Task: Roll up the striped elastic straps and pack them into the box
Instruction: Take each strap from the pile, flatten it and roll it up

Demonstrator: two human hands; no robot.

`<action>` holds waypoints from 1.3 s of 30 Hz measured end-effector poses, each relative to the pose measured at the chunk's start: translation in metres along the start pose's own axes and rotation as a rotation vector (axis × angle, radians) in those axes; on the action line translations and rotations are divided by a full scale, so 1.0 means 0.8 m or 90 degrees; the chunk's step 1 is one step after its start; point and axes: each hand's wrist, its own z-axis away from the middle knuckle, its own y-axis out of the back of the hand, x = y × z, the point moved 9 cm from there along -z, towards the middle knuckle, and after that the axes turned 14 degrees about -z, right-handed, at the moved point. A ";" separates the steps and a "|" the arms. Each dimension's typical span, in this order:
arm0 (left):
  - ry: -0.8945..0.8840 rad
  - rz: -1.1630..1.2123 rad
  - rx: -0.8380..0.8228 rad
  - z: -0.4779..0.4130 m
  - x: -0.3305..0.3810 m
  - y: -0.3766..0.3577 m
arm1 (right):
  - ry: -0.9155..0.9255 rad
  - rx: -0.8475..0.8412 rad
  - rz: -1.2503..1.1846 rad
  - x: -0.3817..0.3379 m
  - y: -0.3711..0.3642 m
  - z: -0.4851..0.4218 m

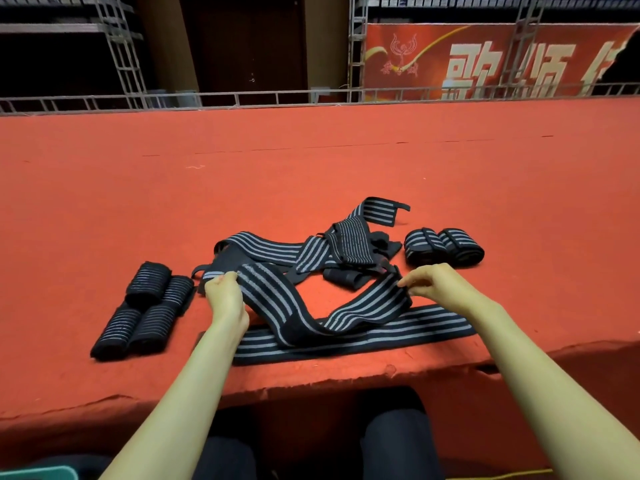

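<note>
Rolls of black strap (145, 313) with grey stripes, four of them, lie bunched together at the far left of the red felt surface (311, 161), touching one another. Just to their right the left hand (225, 296) has its fingers curled in, thumb and fingertips pinching one end of a loose striped strap (273, 299); it grips nothing else. From there the strap sags down onto the felt and rises again to the right hand (433, 285). That hand's thumb and forefinger pinch the band's upper edge, and its other fingers are bent above it. Under the sagging middle a second strap (433, 327) lies flat and straight, roughly parallel to the near edge of the surface. Behind both hands sits a tangled pile (311, 251) of unrolled straps, several overlapping, one end curling up at the back. To the right of the pile, well apart from the four at the left, two more rolled straps (443, 249) rest side by side, touching.
</note>
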 end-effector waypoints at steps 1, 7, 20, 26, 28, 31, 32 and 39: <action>0.001 -0.028 -0.011 0.001 0.000 0.002 | 0.030 0.002 0.017 -0.003 -0.002 -0.001; -0.017 -0.133 -0.083 0.010 -0.007 -0.004 | 0.199 0.093 0.147 -0.027 0.001 -0.003; -0.087 -0.091 0.017 0.017 0.012 0.037 | -0.137 0.410 0.140 0.007 0.090 0.001; -0.146 -0.326 0.018 0.037 -0.019 0.072 | -0.280 0.354 0.382 0.065 0.087 0.042; -0.220 -0.458 0.033 0.055 -0.018 0.072 | -0.303 0.316 0.412 0.078 0.067 0.049; -0.293 -0.553 0.055 0.069 -0.018 0.070 | -0.300 0.262 0.425 0.077 0.029 0.047; -0.289 -0.563 0.052 0.069 -0.022 0.069 | -0.274 0.247 0.422 0.070 0.013 0.044; -0.293 -0.625 0.048 0.070 -0.028 0.067 | 0.086 0.037 0.066 -0.040 -0.148 0.012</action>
